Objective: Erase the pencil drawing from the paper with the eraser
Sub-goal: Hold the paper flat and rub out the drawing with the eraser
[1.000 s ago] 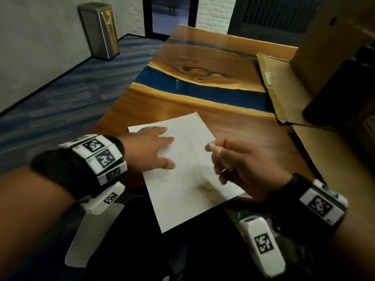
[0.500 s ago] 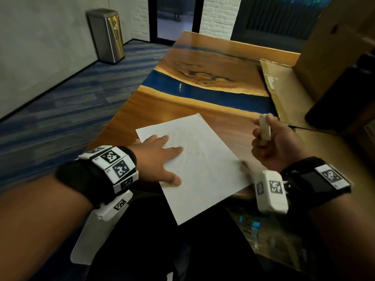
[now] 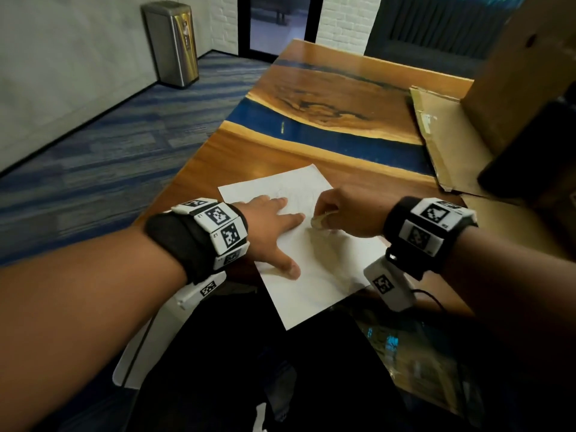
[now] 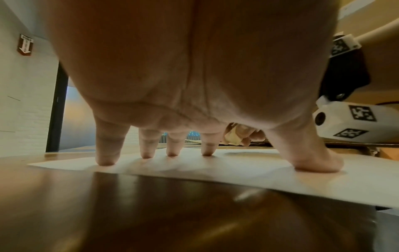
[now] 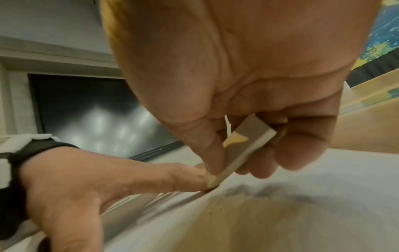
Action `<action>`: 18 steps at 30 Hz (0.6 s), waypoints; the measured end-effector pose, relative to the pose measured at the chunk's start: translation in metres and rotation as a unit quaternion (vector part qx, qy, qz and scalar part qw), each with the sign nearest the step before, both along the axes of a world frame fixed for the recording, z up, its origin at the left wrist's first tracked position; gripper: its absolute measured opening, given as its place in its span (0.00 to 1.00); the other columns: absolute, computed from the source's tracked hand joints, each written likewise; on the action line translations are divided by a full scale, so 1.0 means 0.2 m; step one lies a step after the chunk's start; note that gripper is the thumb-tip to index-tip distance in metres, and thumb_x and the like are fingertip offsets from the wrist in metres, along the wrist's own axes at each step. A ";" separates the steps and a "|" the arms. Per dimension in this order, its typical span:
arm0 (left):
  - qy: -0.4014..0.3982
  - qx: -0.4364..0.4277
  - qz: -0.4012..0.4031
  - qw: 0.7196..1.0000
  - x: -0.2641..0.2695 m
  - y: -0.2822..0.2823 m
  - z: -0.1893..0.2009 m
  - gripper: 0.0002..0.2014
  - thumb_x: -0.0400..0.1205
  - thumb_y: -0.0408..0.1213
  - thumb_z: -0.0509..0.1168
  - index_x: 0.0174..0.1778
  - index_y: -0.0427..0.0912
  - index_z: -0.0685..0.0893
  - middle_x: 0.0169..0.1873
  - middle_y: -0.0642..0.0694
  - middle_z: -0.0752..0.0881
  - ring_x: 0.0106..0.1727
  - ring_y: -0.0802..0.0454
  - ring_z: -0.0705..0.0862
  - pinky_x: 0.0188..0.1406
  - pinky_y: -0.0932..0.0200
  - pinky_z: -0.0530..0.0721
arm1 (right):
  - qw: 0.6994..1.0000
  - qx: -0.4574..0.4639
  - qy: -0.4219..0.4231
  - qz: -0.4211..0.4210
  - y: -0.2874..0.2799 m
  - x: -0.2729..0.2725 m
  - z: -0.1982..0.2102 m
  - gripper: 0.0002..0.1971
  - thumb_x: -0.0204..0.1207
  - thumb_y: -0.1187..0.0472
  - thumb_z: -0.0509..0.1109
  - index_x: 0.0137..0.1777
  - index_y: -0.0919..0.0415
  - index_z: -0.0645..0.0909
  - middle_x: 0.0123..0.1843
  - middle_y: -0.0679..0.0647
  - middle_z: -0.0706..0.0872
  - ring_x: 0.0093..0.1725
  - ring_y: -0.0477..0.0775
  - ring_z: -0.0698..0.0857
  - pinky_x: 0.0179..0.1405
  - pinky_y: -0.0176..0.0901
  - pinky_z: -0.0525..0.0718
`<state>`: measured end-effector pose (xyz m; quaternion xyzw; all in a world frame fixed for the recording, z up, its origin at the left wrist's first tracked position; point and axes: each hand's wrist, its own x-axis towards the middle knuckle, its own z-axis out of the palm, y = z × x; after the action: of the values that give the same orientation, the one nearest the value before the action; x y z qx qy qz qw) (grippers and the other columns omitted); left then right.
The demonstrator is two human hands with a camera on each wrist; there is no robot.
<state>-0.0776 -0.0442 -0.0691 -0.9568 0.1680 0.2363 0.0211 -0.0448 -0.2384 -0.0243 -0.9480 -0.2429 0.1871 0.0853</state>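
Note:
A white sheet of paper (image 3: 318,275) with a faint pencil drawing (image 3: 296,194) lies on the wooden table (image 3: 237,145), its near corner hanging over the edge. My left hand (image 3: 274,232) lies flat on the sheet's left side, fingers (image 4: 146,150) spread and pressing it down. My right hand (image 3: 346,216) pinches a pale rectangular eraser (image 5: 244,148) between thumb and fingers. The eraser's lower tip (image 3: 318,222) touches the paper just beside my left index finger. Grey smudges (image 5: 259,192) show on the paper in the right wrist view.
Flattened cardboard (image 3: 436,132) and a tall cardboard box (image 3: 511,73) crowd the table's right side, with a dark object (image 3: 530,160) leaning there. A blue resin stripe (image 3: 311,132) crosses the table. A metal bin (image 3: 174,42) stands by the wall at far left.
My right hand, which was lifted off to the right with the eraser upright, has come back down and left onto the paper. My left hand has stayed pressing the sheet.

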 end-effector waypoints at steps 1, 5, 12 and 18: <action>-0.002 0.001 0.000 1.000 0.00 0.00 0.00 0.65 0.54 0.88 0.56 0.86 0.66 0.42 0.88 0.49 0.42 0.88 0.40 0.44 0.82 0.31 0.59 | 1.000 -0.006 -0.003 -0.005 0.01 0.02 -0.01 0.11 0.83 0.52 0.68 0.62 0.52 0.82 0.47 0.45 0.84 0.43 0.47 0.81 0.34 0.33 0.73; -0.003 0.003 0.003 1.000 0.00 -0.01 0.01 0.62 0.59 0.86 0.60 0.86 0.66 0.43 0.88 0.48 0.42 0.88 0.39 0.44 0.82 0.31 0.59 | 1.000 -0.021 -0.016 -0.007 0.02 0.03 -0.05 0.08 0.83 0.53 0.65 0.60 0.50 0.78 0.44 0.45 0.80 0.39 0.43 0.78 0.32 0.36 0.71; -0.001 0.017 -0.010 1.000 0.00 -0.03 0.03 0.61 0.60 0.85 0.62 0.86 0.66 0.45 0.88 0.47 0.46 0.86 0.37 0.49 0.78 0.29 0.65 | 0.998 -0.031 -0.021 0.047 0.02 0.04 -0.08 0.06 0.84 0.51 0.65 0.56 0.49 0.77 0.41 0.41 0.78 0.40 0.45 0.78 0.33 0.38 0.72; 0.010 0.020 -0.005 1.000 -0.01 -0.03 0.06 0.59 0.61 0.83 0.63 0.86 0.64 0.48 0.88 0.46 0.45 0.86 0.36 0.48 0.78 0.30 0.65 | 0.989 -0.037 0.059 0.127 0.02 -0.01 -0.06 0.06 0.84 0.54 0.66 0.58 0.50 0.79 0.45 0.39 0.78 0.42 0.39 0.77 0.37 0.34 0.71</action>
<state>-0.0803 -0.0507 -0.0578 -0.9528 0.1686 0.2495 0.0397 -0.0467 -0.2350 -0.0372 -0.8993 -0.3487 0.2608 0.0401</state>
